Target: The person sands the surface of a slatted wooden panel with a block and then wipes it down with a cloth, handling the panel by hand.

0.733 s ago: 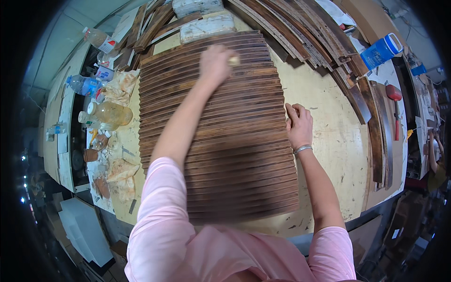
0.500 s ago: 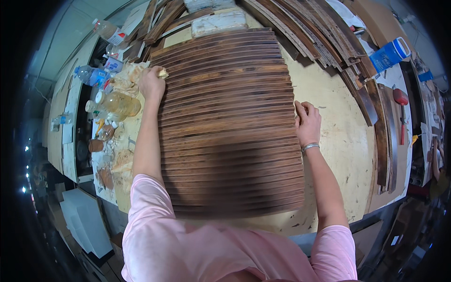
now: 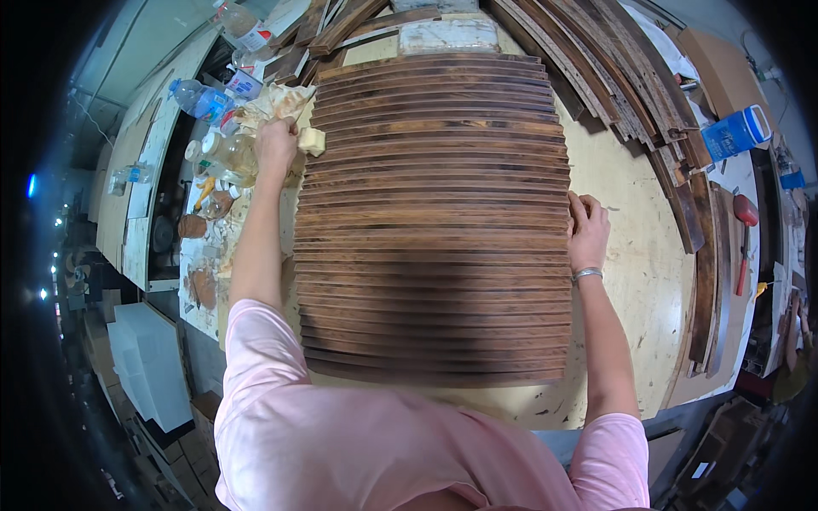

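A broad set of dark brown wooden slats [image 3: 434, 183] lies side by side on the table in front of me, running left to right. At its far left edge my left hand [image 3: 276, 149] is closed, with a pale yellow sponge block [image 3: 313, 141] at its fingertips against the slat ends. My right hand [image 3: 589, 232], with a silver bracelet on the wrist, is at the right edge. Its bent fingers and thumb touch the ends of the slats, and the fingertips are partly hidden there.
Jars of yellowish liquid [image 3: 232, 157], plastic bottles [image 3: 203, 100] and a stained cloth [image 3: 277, 100] crowd the left side. Long dark boards [image 3: 609, 72] are stacked at the far right. A blue jug [image 3: 733, 134] and a red-headed mallet [image 3: 745, 213] stand beyond them on the right.
The whole view has shifted, so the slats appear farther right. More of the sponge block shows beside my left hand. My right hand stays at the right slat ends.
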### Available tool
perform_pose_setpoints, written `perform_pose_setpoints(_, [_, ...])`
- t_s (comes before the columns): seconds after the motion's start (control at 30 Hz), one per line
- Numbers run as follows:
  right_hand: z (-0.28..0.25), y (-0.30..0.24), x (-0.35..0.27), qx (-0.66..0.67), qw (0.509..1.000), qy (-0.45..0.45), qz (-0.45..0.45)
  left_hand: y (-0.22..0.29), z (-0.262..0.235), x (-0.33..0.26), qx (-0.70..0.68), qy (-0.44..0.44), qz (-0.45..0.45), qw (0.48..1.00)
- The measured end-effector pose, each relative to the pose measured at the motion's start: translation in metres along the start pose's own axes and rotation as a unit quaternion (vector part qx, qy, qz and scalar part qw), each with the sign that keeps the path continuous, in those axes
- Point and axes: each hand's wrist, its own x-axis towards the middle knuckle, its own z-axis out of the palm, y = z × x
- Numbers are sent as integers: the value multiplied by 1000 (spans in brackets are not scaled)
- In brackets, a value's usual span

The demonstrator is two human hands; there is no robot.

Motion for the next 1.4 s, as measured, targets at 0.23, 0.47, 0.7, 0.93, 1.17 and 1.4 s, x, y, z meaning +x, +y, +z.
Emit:
perform_pose_setpoints(0.23, [-2, -1, 2, -7, 1000, 1, 1, 26, 0, -6, -252, -5, -16, 968])
perform_pose_setpoints(0.47, [-1, -1, 1, -17, 1000, 3, -2, 40, -10, -38, -351, 82, -11, 933])
perform_pose_setpoints(0.7, [-1, 0, 2, -19, 1000, -2, -2, 77, -25, -65, -293, 137, 155, 934])
perform_pose_setpoints(0.93, [0, 2, 2, -20, 1000, -7, 2, 75, 17, -49, -354, 65, -16, 933])
perform_pose_setpoints(1.17, [-2, -1, 1, -14, 1000, -3, -5, 94, 10, -32, -234, 129, 17, 964])
perform_pose_setpoints(1.4, [-2, 0, 1, -12, 1000, 4, -4, 112, 8, -30, -145, 86, 130, 977])
